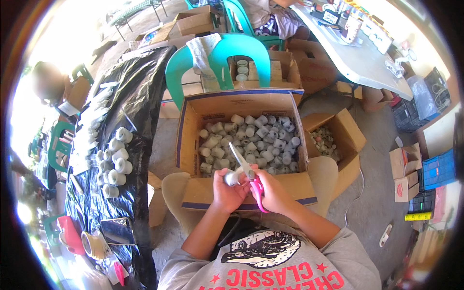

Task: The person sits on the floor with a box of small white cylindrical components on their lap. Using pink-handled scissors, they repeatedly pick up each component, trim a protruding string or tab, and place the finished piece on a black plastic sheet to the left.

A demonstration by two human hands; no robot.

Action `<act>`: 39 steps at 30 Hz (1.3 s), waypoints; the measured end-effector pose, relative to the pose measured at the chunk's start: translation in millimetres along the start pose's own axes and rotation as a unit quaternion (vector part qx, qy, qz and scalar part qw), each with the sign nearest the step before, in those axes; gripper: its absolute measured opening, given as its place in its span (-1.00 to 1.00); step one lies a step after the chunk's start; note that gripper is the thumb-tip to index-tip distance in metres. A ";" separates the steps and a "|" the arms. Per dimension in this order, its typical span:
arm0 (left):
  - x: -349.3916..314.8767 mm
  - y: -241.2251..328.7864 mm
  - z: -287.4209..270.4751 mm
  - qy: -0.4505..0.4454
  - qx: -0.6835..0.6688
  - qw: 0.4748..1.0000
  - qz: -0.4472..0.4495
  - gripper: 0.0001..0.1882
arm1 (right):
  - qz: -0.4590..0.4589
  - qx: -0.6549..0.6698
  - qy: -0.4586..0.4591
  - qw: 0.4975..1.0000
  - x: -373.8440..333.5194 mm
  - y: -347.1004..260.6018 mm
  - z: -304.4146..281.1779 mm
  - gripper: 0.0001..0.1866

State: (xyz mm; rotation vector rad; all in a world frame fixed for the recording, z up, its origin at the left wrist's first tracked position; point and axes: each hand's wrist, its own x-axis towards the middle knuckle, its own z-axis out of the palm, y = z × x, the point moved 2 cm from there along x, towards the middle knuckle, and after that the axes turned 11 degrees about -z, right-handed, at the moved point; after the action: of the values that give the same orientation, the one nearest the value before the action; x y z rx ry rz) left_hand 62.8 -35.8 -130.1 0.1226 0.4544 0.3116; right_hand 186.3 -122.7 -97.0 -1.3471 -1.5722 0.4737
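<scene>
My left hand [226, 194] is closed around a small white cylindrical piece [232, 178], held over the near edge of a large cardboard box [190, 118]. Pink-handled scissors [247, 169] are gripped in my right hand [273, 194]. Their blades point up and away, slightly apart, with the lower part right beside the white piece. Whether they touch it I cannot tell. Inside the box lies a heap of similar grey-white cylindrical pieces [251, 137].
Left, a table under black plastic [135, 188] bears several white cylindrical pieces [117, 159], a phone [117, 231] and a tape roll [93, 245]. A smaller box [347, 137] stands right. Beyond is a green chair [176, 72] with a cloth; a person sits near the white table [355, 67].
</scene>
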 end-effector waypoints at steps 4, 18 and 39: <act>-1.1 0.8 -7.9 0.020 -0.052 0.998 -0.017 -0.48 | 0.039 -0.032 -0.009 0.999 9.2 3.2 9.6 -0.68; -65.1 57.3 12.8 0.092 0.250 0.956 0.121 -0.42 | 0.112 0.057 0.051 0.991 6.0 18.9 10.7 -0.60; -147.3 199.7 58.1 0.735 0.627 0.049 0.254 -0.07 | 0.172 0.219 0.152 0.948 -1.9 44.8 -3.0 -0.60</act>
State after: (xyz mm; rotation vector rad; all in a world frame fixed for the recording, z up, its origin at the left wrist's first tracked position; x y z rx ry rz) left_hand -90.3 102.8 19.4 1.9774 2.8746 0.5617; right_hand 212.1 -111.5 -131.9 -1.2728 -0.9124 0.7406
